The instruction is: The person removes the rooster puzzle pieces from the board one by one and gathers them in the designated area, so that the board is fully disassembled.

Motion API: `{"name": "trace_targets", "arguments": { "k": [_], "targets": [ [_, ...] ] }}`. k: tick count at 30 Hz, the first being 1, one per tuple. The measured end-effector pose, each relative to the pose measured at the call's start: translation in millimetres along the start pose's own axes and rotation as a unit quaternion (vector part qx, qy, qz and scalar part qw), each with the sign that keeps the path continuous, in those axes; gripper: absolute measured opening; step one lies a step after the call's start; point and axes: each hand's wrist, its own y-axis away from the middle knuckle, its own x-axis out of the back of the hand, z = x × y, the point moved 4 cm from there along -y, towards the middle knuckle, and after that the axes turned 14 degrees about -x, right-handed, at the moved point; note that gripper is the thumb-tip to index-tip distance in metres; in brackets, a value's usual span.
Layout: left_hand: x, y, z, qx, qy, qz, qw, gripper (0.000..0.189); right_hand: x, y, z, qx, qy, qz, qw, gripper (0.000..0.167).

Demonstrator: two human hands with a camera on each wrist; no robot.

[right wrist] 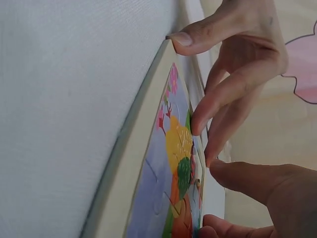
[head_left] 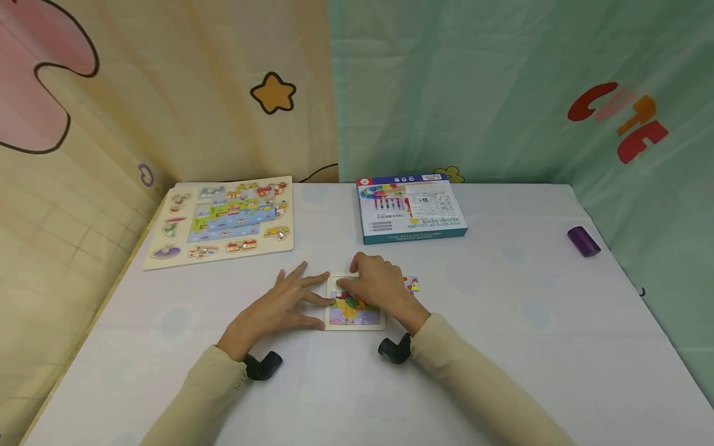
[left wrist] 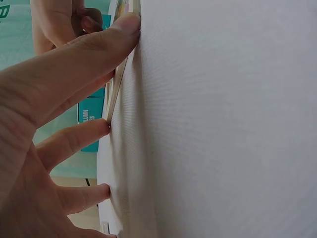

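Note:
A small jigsaw puzzle (head_left: 351, 317) in a pale wooden frame lies flat between the hands, its picture yellow, green and lilac. My left hand (head_left: 287, 301) spreads its fingers along the puzzle's left side; thumb and fingertips touch the frame, one fingertip reaching over the border. Over the puzzle's upper right part leans my right hand (head_left: 379, 285), its thumb on the upper left of the picture and its other fingers bent near the top edge. Whether it pinches a piece is hidden. Loose puzzle pieces (head_left: 411, 284) show partly behind the right hand.
A wooden knob-puzzle board (head_left: 162, 260) with picture cards on it lies at the back left. A flat toy box (head_left: 415, 214) lies at the back centre. Near the right table edge is a purple cylinder (head_left: 583, 241). Curtains hang behind the white table (head_left: 502, 371).

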Motion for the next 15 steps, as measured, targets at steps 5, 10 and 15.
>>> {"name": "trace_targets", "arguments": {
  "k": [5,10,15],
  "targets": [
    [0.7,0.1,0.0,-0.003,-0.001,0.002,1.0000,0.047,-2,1.6,-7,-0.010,0.050,0.029,0.9983,0.046],
    [2.1,-0.5,1.1,-0.002,0.000,0.002,1.0000,0.047,-4,2.8,-11,-0.014,0.066,0.050,0.9965,0.037],
    [1.7,-1.2,1.6,0.002,-0.003,-0.003,1.0000,0.047,-6,3.7,-11,-0.017,0.067,0.054,0.9962,0.034]
  ]
}}
